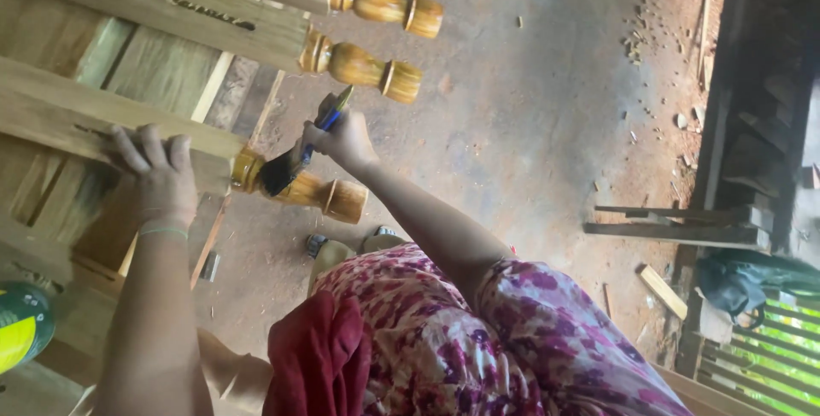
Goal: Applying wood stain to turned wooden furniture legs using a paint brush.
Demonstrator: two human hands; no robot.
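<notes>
Fingers of the right hand (342, 137) make a closed grip around the blue handle of one paintbrush (301, 154), whose dark bristles touch the nearest turned leg (301, 189). The left hand (157, 170) lies flat with fingers spread, gripping nothing, pressed on a wooden rail (102, 121) of the furniture frame just beside that leg's upper end.

Three turned legs show in all (glossy amber, each with rings and a knob end): the one under the brush, a second leg (363, 67) above it, and a third leg (389, 6) near the top edge. All three jut free past the frame's edge over the concrete floor (512, 117), with clear gaps between them. The floor beyond is mostly open; wood scraps (662, 290) and planks (675, 226) lie well apart at the right. One yellow-green tin (21, 326) sits at the left edge.
</notes>
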